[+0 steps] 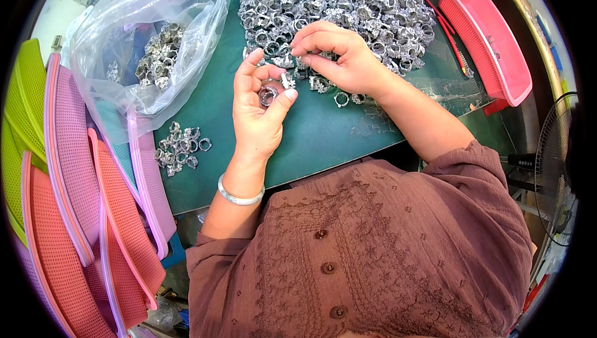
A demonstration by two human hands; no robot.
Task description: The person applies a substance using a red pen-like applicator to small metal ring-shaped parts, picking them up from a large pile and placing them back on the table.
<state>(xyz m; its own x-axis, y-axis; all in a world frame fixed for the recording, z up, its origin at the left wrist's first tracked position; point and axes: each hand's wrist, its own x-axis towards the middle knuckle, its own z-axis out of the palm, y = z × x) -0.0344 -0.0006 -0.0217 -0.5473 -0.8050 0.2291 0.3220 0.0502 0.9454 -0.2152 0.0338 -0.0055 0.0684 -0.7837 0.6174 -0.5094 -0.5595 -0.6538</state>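
Observation:
My left hand is closed around silvery rings with sparkly, ornate tops. One ring is pinched upright by the thumb, and another ring lies against the curled fingers. Just to its right, my right hand has its fingers bent toward the thumb; whatever is between the tips is too small to make out. It hovers over the near edge of a large heap of similar rings on the green table mat. A few loose rings lie below the right hand.
A smaller ring pile sits at the mat's left, beside a clear plastic bag holding more rings. Colourful perforated baskets crowd the left side. Red-handled pliers, a pink basket and a fan are at right.

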